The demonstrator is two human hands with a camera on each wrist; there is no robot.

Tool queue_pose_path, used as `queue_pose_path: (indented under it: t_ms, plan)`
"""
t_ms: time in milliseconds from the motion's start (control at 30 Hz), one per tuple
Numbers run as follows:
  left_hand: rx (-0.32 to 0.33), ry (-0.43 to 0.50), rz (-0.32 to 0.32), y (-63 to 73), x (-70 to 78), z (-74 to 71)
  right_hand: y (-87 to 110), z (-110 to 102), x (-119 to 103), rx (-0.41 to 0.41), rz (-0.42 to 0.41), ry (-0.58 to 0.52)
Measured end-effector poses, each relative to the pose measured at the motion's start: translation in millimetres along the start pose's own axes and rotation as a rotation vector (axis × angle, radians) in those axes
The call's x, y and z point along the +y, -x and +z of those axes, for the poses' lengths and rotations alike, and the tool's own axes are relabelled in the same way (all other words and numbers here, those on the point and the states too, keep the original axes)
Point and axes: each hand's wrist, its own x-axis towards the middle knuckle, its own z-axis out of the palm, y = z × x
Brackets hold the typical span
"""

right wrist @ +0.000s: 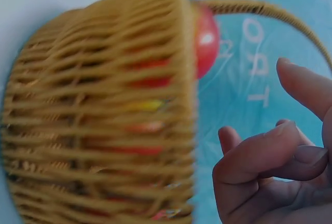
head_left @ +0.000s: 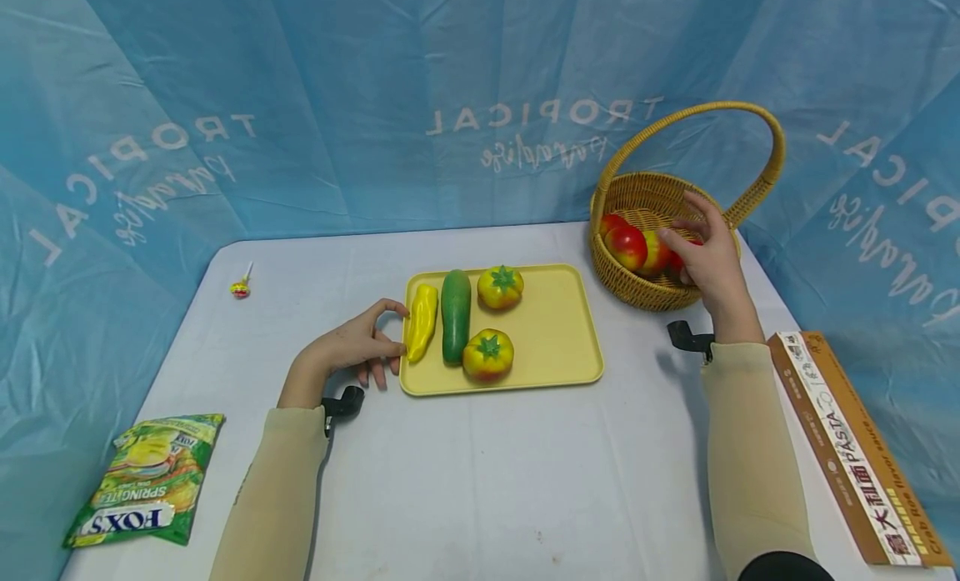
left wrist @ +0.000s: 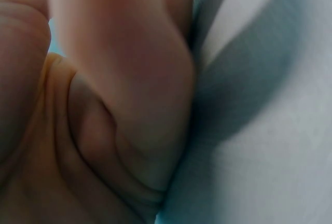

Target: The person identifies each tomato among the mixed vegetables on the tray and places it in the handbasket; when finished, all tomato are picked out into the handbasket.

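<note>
The left hand [head_left: 360, 343] has its thumb and index finger apart at the left rim of the yellow tray [head_left: 555, 331], next to the yellow pepper [head_left: 422, 323]; whether it touches the pepper I cannot tell. Its wrist view adds a blurred close-up of bent fingers and palm creases above white cloth. The right hand [head_left: 708, 252] is over the wicker basket [head_left: 637, 293], thumb and fingers spread, holding nothing. The head view looks into that basket, onto red-and-yellow fruits [head_left: 626, 246]; the right wrist view instead shows its woven side, one red fruit bulging above the rim and red patches behind the slats. On the tray, right of the pepper, lie a green cucumber [head_left: 456, 318], an upper tomato-like fruit [head_left: 500, 287] and a lower tomato-like fruit [head_left: 488, 355]. Farther out, a lollipop [head_left: 240, 290] lies at the table's far left, and nearer, a green packet [head_left: 150, 481] reads FOX'S upside down. At the right edge, a long brown box [head_left: 847, 448] says PASTA. The blue backdrop [head_left: 337, 147] carries "TROPICAL Paradise" in mirrored letters.
</note>
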Motion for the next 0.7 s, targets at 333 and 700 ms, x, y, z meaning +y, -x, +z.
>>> queue_pose_path:
  t_ms: [333,700]
  plan:
    - [-0.006,0.001,-0.001,0.2,-0.4,-0.2,22.1,9,-30,-0.064,-0.125,-0.048]
    - [0.001,-0.003,-0.001,-0.1,-0.5,0.1,33.1,48,-43,-0.271,-0.171,-0.078]
